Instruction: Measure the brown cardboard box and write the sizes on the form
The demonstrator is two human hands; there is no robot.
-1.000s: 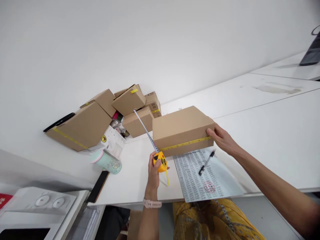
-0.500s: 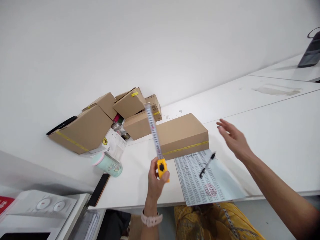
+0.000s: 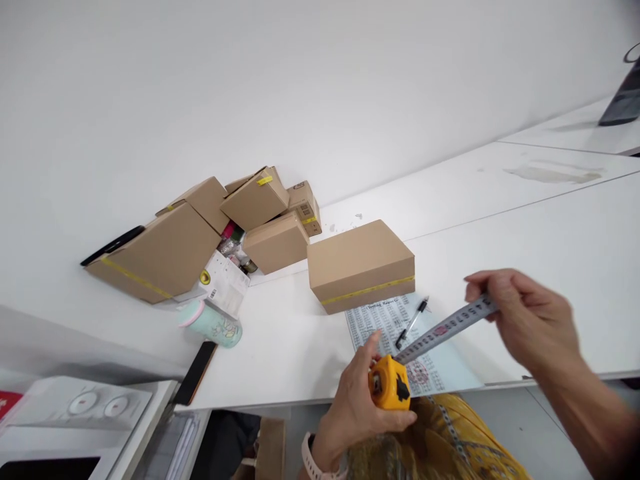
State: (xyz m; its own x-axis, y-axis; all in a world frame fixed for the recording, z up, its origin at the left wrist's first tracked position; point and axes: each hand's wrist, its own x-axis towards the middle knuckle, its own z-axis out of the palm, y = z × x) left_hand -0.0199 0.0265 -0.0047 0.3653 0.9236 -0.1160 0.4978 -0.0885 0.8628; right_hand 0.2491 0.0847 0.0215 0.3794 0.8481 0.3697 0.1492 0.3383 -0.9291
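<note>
My left hand (image 3: 357,400) is closed round a yellow tape measure (image 3: 389,383) near the table's front edge. Its grey blade (image 3: 445,328) runs up and to the right. My right hand (image 3: 525,320) pinches the far end of the blade. Under the blade lies a printed sheet (image 3: 400,340) with a black pen (image 3: 413,322) on it. A cardboard box with a yellow tape band (image 3: 361,264) stands on the white table (image 3: 525,240) just beyond the sheet, with neither hand touching it.
A heap of several cardboard boxes (image 3: 200,233) leans against the wall at the left. Beside it lie a mint-green cup (image 3: 213,323) on its side and a dark phone (image 3: 196,372). A white machine (image 3: 75,413) sits at lower left. A dark object (image 3: 623,100) rests at far right.
My right hand left the box and took hold of the blade's end. My left hand swung the tape measure from upright near the box down and right, toward the table's edge.
</note>
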